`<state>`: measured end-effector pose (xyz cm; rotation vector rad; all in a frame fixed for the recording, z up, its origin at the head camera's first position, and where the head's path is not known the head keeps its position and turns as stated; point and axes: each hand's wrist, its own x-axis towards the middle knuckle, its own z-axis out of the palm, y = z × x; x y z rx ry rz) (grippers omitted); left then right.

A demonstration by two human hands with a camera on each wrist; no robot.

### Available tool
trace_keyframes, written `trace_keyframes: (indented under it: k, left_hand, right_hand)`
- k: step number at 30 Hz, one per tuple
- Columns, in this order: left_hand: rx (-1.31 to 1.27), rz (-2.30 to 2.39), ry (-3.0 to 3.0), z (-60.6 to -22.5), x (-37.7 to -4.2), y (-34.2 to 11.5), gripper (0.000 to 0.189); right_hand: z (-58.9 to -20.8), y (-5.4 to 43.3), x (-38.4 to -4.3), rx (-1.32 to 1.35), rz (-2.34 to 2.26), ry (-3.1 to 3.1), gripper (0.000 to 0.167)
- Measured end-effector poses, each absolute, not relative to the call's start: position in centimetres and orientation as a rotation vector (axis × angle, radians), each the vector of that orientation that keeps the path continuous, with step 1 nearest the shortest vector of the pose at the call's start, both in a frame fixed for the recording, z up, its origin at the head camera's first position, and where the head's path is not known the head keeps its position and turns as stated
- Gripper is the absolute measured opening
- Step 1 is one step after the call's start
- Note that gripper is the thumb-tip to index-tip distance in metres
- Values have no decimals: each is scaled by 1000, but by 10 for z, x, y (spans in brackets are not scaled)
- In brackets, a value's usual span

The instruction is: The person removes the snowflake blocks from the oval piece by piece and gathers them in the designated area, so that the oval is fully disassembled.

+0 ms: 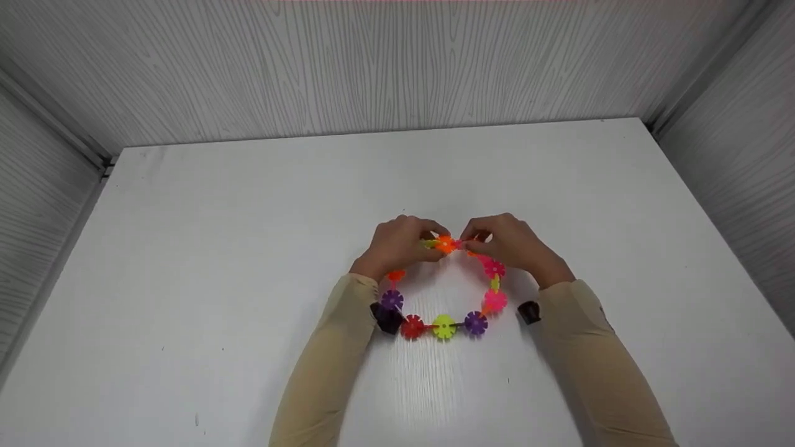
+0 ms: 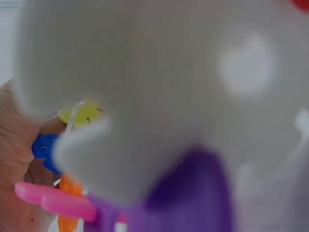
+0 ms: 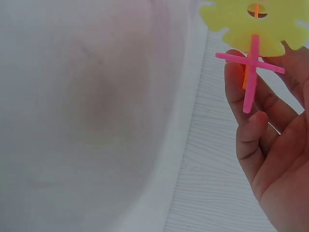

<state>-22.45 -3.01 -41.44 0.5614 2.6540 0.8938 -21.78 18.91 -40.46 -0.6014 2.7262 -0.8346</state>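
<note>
A ring of interlocked plastic snowflake discs, with a yellow disc (image 1: 444, 327) at its near side, lies between the forearms in the head view. At the ring's far side the left hand (image 1: 397, 244) pinches the chain just left of an orange disc (image 1: 445, 244). Right beside it, the right hand (image 1: 512, 244) pinches the chain at small pink and orange discs, partly hidden by its fingers. In the left wrist view a blurred whitish shape covers most of the frame, with a blue disc (image 2: 44, 147) behind. The right wrist view has pink discs (image 3: 251, 72) before the curled fingers.
The ring rests over a white tabletop (image 1: 217, 279). A wood-grained panel (image 1: 372, 68) rises along its back edge, with similar panels at both sides. Black wrist cameras, the left one (image 1: 386, 318) overlapping the ring in the head view, sit by each sleeve cuff.
</note>
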Motion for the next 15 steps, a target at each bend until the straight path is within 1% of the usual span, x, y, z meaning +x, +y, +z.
trace_keyframes:
  k: [6, 15]
  left_hand:
    - [548, 864, 2695, -415, -226, -26, 38]
    - [566, 922, 2581, -418, -230, -32, 37]
  right_hand:
    - [-403, 189, -220, -560, -786, 2754, 15]
    - [-405, 191, -221, -561, -836, 2676, 10]
